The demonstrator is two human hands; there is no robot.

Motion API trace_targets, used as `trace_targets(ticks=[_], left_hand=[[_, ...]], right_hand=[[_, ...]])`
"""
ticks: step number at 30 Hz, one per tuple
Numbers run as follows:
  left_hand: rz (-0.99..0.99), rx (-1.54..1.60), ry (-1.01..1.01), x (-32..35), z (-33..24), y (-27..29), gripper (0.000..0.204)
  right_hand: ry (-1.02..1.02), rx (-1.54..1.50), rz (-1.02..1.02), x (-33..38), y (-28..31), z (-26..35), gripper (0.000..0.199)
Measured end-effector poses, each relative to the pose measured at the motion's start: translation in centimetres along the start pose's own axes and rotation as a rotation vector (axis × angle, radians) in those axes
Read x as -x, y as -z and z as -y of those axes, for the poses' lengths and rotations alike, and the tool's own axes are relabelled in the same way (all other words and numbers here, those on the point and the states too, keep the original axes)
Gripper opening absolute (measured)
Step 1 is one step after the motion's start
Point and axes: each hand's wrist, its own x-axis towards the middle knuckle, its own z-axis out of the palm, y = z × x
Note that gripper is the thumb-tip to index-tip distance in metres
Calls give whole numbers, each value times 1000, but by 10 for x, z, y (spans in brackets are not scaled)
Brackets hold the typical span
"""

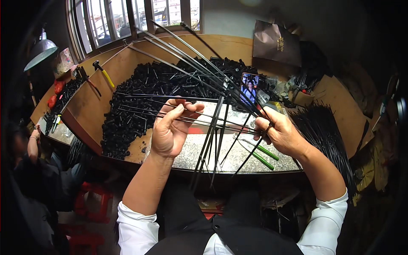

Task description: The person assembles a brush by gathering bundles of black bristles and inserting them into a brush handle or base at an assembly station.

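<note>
left hand point(170, 129) pinching thin rods point(204, 119) | right hand point(278, 134) gripping rods | brown bag point(276, 42) behind

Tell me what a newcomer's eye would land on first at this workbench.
First, the fan of long thin dark metal rods spreading up from the person's right hand at centre, while the left hand pinches a few rods that run off to the left. Behind them, a big heap of small black tube-shaped parts covers the wooden bench, and green-handled pliers lie on the speckled stone slab.

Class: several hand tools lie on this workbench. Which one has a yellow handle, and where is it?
The yellow-handled tool on the bare wooden board at far left, near the window. The pair of tools by the right hand has green handles.
</note>
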Motion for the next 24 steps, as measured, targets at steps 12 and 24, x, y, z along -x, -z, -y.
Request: trace_targets(ticks=[12,24], left_hand=[[-56,299,-207,1,-41,26,23],[-60,-506,128,17,-2,-8,98]], right_hand=[[-170,-38,-95,-1,4,10,19],[-114,93,-57,-7,-1,1,21]])
